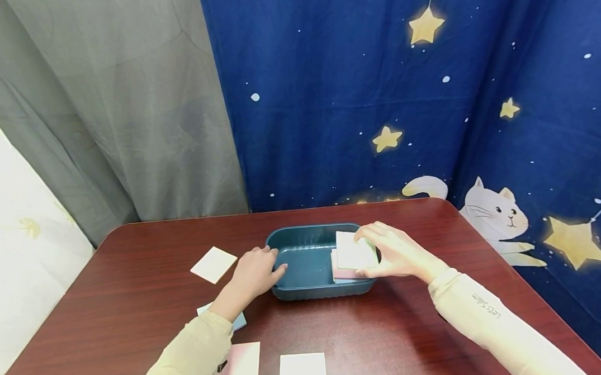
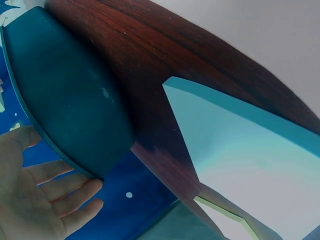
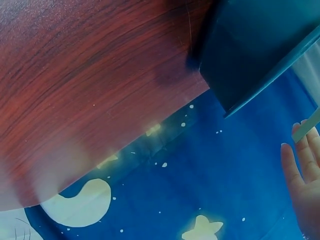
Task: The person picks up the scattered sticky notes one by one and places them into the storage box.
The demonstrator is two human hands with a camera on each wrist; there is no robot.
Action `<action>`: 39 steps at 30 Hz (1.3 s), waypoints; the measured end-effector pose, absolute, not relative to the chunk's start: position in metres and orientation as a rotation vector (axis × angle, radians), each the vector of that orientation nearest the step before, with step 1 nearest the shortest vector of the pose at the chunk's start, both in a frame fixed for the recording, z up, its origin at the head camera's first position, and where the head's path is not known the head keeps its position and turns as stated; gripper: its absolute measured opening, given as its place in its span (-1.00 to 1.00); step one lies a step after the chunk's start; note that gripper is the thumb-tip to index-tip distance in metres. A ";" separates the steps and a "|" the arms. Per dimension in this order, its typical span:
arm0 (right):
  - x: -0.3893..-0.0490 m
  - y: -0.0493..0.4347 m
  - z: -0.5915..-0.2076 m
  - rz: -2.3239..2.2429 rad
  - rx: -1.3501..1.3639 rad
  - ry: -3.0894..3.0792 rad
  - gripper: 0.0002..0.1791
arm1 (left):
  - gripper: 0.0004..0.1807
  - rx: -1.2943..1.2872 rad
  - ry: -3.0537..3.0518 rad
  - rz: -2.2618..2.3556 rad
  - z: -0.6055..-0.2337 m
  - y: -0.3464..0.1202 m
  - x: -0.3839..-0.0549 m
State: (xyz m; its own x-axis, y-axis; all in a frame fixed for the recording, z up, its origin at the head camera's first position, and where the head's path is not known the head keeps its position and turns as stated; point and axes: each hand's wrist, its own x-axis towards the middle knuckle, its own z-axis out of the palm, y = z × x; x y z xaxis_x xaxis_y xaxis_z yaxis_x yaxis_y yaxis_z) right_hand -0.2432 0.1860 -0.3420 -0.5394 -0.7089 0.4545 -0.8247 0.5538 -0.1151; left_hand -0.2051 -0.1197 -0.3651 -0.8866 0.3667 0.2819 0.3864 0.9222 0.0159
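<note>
A teal plastic box [image 1: 297,293] stands on the table. Along its left rim rests my left hand [image 1: 256,272], with the fingers loosely extended at the edge; the left wrist view shows that hand [image 2: 47,195] beside the rim. Over the box's right end, my right hand [image 1: 391,250] grips a pale, square sticky note pad [image 1: 352,251] by its right side, thumb near and fingers far. Its greenish-yellow edge [image 3: 305,127] shows in the right wrist view. Under it in the box lie more pads, among them a pink pad [image 1: 344,273].
Left of the box lies a cream pad [image 1: 214,264]. A light blue pad [image 1: 240,322] is partly hidden beneath the left forearm. Nearer the front are a larger pink pad [image 1: 244,366] and a white pad [image 1: 302,371]. Curtains hang behind the table [image 1: 152,244].
</note>
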 end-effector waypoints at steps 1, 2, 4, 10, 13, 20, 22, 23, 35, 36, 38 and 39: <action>-0.243 0.186 -0.342 0.450 1.255 -2.443 -0.37 | -0.55 -0.561 -2.807 -0.106 -0.365 -0.120 -0.205; -0.244 0.186 -0.343 0.447 1.258 -2.446 -0.37 | -0.55 -0.561 -2.807 -0.109 -0.365 -0.120 -0.205; -0.244 0.185 -0.344 0.447 1.260 -2.447 -0.38 | -0.56 -0.561 -2.806 -0.113 -0.365 -0.119 -0.205; -0.247 0.185 -0.347 0.439 1.254 -2.463 -0.37 | -0.56 -0.556 -2.807 -0.117 -0.365 -0.119 -0.205; -0.248 0.185 -0.348 0.434 1.249 -2.469 -0.36 | -0.56 -0.553 -2.812 -0.117 -0.365 -0.120 -0.205; -0.249 0.183 -0.353 0.420 1.240 -2.480 -0.38 | -0.56 -0.554 -2.810 -0.114 -0.365 -0.120 -0.205; -0.250 0.182 -0.354 0.420 1.236 -2.490 -0.38 | -0.55 -0.555 -2.809 -0.109 -0.365 -0.120 -0.205; -0.250 0.182 -0.355 0.418 1.232 -2.495 -0.39 | -0.55 -0.557 -2.808 -0.107 -0.365 -0.120 -0.205; -0.255 0.176 -0.361 0.409 1.234 -2.480 -0.40 | -0.55 -0.565 -2.808 -0.106 -0.365 -0.120 -0.206; -0.255 0.175 -0.361 0.403 1.240 -2.476 -0.40 | -0.55 -0.564 -2.809 -0.103 -0.365 -0.120 -0.206; -0.257 0.175 -0.363 0.394 1.253 -2.474 -0.40 | -0.55 -0.565 -2.810 -0.104 -0.365 -0.120 -0.206; -0.257 0.175 -0.364 0.390 1.260 -2.476 -0.40 | -0.55 -0.564 -2.811 -0.105 -0.366 -0.121 -0.206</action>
State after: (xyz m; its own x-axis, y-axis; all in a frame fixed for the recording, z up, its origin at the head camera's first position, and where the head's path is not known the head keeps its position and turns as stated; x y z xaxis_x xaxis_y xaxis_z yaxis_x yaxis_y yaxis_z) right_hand -0.2573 0.1751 -0.3639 -0.5516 -0.7249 0.4126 -0.8166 0.5701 -0.0901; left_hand -0.2060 -0.1206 -0.3656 -0.8872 0.3686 0.2775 0.3882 0.9214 0.0174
